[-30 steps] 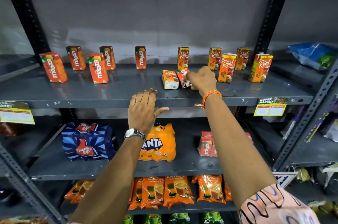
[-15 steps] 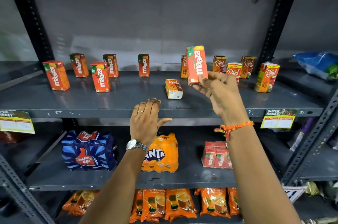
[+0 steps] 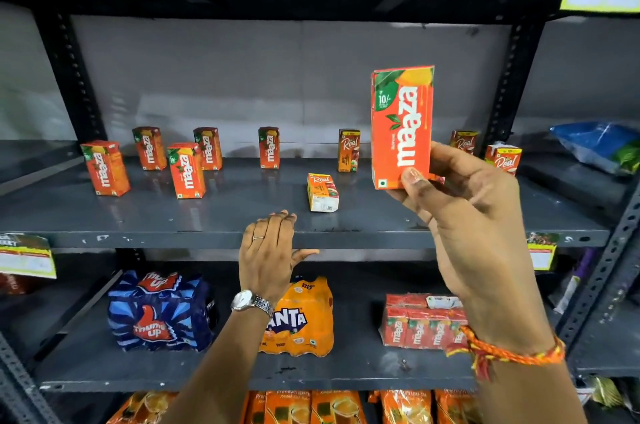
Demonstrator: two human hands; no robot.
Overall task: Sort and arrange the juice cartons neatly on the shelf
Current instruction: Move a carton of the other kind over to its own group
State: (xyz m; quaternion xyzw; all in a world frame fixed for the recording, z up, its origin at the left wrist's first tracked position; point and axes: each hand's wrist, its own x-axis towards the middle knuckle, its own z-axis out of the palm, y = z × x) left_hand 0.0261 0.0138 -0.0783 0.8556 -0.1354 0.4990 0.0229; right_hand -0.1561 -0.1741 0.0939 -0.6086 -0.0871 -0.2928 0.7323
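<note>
My right hand (image 3: 460, 212) holds an orange Maaza carton (image 3: 401, 125) upright, lifted above the grey shelf (image 3: 207, 215). My left hand (image 3: 270, 250) rests flat on the shelf's front edge with fingers together, holding nothing. Several Maaza cartons stand on the left, among them a front one (image 3: 105, 167) and another front one (image 3: 186, 170). One Real carton (image 3: 322, 192) lies on its side mid-shelf. Upright Real cartons stand behind it (image 3: 348, 149) and at the right (image 3: 503, 158), partly hidden by my right hand.
Black uprights (image 3: 509, 77) frame the shelf. Below sit a blue Thums Up pack (image 3: 159, 312), an orange Fanta pack (image 3: 301, 319) and a wrapped Maaza pack (image 3: 419, 326). A blue bag (image 3: 599, 146) lies on the right-hand shelf. Price tags hang on the shelf edges.
My right hand picked a fallen Maaza carton off the shelf beside the lying Real carton and raised it upright toward me. My left hand stayed on the shelf edge.
</note>
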